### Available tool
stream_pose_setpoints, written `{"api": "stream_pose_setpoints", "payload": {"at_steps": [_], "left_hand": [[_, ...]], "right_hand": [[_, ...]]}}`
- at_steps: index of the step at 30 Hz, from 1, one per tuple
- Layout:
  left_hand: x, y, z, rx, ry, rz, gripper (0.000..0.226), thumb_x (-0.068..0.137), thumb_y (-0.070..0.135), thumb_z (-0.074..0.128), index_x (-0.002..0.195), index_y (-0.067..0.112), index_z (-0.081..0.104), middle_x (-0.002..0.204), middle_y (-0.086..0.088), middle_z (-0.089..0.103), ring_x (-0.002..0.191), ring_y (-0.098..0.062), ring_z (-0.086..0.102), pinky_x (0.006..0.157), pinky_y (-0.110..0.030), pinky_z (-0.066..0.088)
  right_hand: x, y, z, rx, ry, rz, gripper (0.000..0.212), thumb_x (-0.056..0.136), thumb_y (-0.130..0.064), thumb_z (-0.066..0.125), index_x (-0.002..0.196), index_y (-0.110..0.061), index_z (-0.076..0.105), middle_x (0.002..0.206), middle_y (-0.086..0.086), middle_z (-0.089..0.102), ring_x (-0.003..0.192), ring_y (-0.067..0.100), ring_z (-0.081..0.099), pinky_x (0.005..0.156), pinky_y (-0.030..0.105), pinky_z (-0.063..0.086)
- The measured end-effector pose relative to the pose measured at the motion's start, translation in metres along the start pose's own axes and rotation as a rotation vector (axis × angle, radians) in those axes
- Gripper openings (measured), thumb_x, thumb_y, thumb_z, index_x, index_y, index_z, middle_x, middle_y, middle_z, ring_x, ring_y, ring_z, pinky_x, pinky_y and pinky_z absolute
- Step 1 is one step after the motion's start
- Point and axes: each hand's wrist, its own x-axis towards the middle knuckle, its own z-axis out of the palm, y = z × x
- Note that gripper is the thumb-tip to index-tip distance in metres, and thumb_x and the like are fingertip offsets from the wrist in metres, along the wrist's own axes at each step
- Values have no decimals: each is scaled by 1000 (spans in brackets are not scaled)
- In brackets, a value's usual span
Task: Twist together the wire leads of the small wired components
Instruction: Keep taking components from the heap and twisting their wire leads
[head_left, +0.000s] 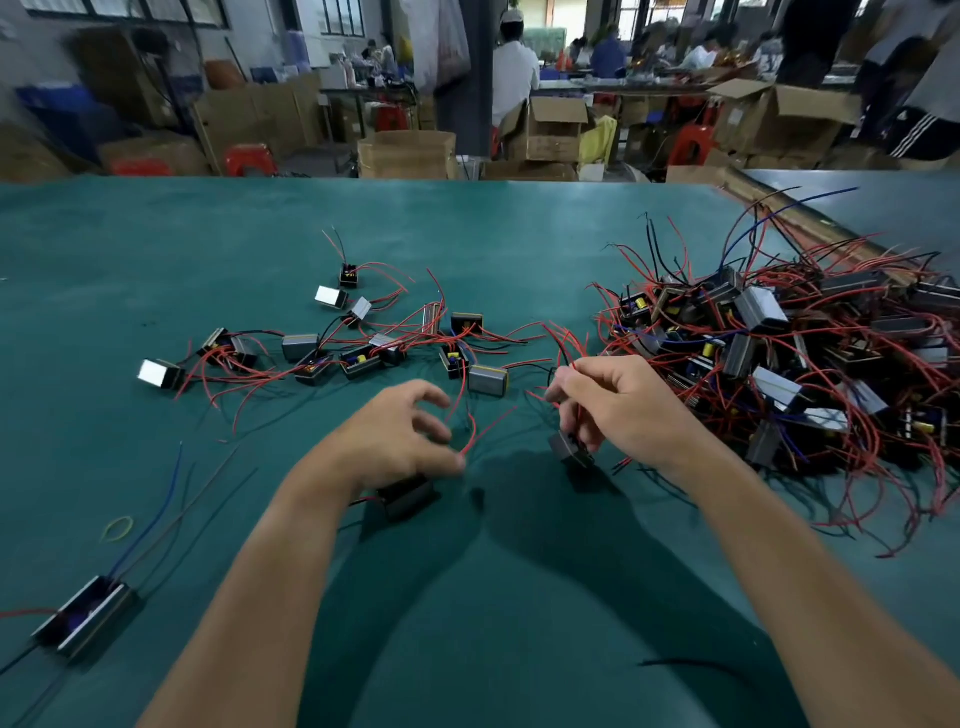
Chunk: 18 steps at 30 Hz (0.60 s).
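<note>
One component (408, 496) is lying on the near tabletop (467, 249) under the left hand (400, 436), which is pinching a red lead (475, 439); the right hand (623, 405) is gripping a second component (571, 451) by its leads, presumably aligning ends for twisting.

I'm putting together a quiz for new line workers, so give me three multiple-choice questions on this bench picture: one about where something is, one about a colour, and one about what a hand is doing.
1. Where does the tangled pile of components lie?
A) on the right side of the table
B) in its near left corner
C) inside a cardboard box

2. What colour is the rubber band lying loose on the cover?
A) red
B) yellow-green
C) black

3. What is the right hand doing?
A) lying flat
B) gripping red leads
C) holding scissors

Answers:
1 A, the heap spreads out beyond the right hand.
2 B, it shows yellow-green against the green cover.
3 B, its fingers curl round red wires.
</note>
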Motion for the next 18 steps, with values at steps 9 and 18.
{"api": "stream_pose_setpoints", "payload": {"at_steps": [9, 18], "left_hand": [[11, -7, 0, 272, 375, -226, 29, 73, 25, 67, 96, 20, 50, 78, -6, 65, 47, -24, 64, 52, -27, 50], [-10, 9, 0, 270, 114, 246, 46, 66, -9, 55, 94, 26, 65, 77, 8, 63, 63, -16, 53, 61, -33, 47]], "right_hand": [[1, -2, -3, 22, 52, 17, 37, 104, -16, 40, 80, -3, 64, 48, 12, 60, 33, 17, 40, 37, 19, 36], [-3, -6, 1, 43, 52, -45, 25, 104, -21, 40, 93, -9, 60, 50, 8, 59, 35, 8, 38, 38, 12, 32]]}}
